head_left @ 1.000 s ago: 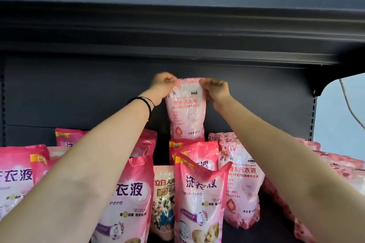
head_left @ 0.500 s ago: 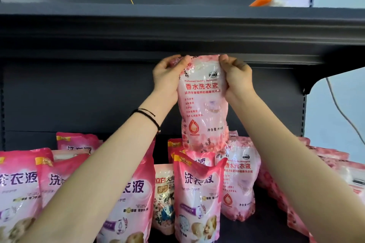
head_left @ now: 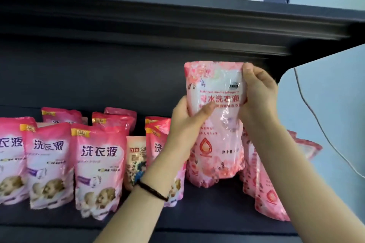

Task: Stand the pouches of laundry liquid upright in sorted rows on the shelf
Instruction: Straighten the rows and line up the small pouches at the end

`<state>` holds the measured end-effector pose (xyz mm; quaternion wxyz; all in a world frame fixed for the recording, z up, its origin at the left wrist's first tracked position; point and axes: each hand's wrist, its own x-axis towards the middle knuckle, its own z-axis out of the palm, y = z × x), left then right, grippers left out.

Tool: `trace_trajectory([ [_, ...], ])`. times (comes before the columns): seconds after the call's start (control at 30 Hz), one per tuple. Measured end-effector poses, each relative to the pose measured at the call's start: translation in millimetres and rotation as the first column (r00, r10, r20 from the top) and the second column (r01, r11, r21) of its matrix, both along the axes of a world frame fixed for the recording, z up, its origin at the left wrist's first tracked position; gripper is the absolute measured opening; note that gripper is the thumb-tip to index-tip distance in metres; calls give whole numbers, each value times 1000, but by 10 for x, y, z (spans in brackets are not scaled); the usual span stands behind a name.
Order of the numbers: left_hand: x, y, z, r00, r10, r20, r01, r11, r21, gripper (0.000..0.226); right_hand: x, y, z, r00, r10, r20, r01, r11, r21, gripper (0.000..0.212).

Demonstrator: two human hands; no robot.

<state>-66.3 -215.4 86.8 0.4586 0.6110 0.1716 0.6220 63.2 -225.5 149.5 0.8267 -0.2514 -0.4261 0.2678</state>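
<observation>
— Where's the pouch now?

— I've got the pale pink pouch (head_left: 215, 124) upright toward the right end of the shelf (head_left: 207, 213), back from its front edge. My left hand (head_left: 185, 122) grips its left side and my right hand (head_left: 258, 96) its top right corner, fingers (head_left: 248, 73) curled round it. I can't tell whether the base touches the shelf.

— Risk?

— It's soft. If I release early, I think it slumps onto the leaning pouches (head_left: 264, 189) just right of it, or knocks the darker pink row (head_left: 98, 163) on its left.
</observation>
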Motion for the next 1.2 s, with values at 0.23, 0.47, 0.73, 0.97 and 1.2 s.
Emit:
trace_trajectory([
  [0.23,307,32,-735,999,37,-5,-37,996,-81,31,360,-51,-751,998,19,61,-15,997,-73,20],
  [0.47,447,292,-1286,986,106,-131,-121,986,-118,36,558,197,-1387,997,-34,63,43,989,-141,21],
  [0.73,438,226,-1554,942,265,-207,-291,951,-107,57,596,62,-1744,938,98,333,-8,965,-264,43],
  [0.97,388,-32,-2059,751,491,-441,-495,861,116,91,564,-198,-2598,773,33,633,274,883,-381,90],
  [1.2,559,46,-2007,701,526,-481,-525,838,151,94,539,-69,-2583,656,-22,755,420,842,-340,100],
])
